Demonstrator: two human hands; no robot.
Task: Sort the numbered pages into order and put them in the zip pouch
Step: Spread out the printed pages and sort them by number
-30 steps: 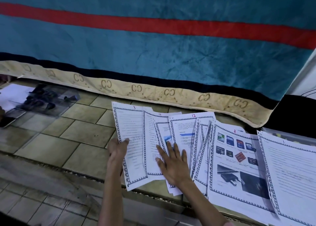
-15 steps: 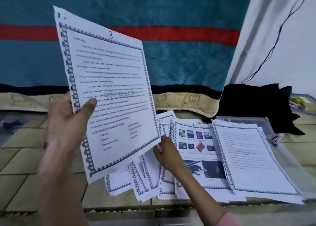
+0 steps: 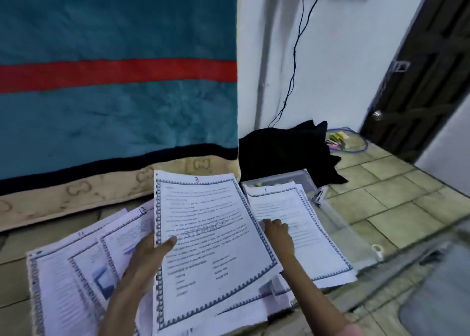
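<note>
Page 3 [image 3: 208, 236], its red "3" legible on top, hides much of the fanned pages [image 3: 76, 267] at 8 o'clock; their print is blurred. The left hand [image 3: 150, 251] pinches its left edge, thumb on top. At 3 o'clock the right hand [image 3: 277, 234] rests on page 1 [image 3: 300, 223], fingers curled. The clear zip pouch [image 3: 338, 221] lies beneath, before a black cloth [image 3: 284, 150] at 1 o'clock.

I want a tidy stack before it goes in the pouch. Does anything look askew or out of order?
Yes. The pages on the floor lie fanned and overlapping at odd angles, 11 and 12 showing. The left hand holds page 3 tilted above them, while the right hand rests on page 1, which sits squarer beside it.
</note>
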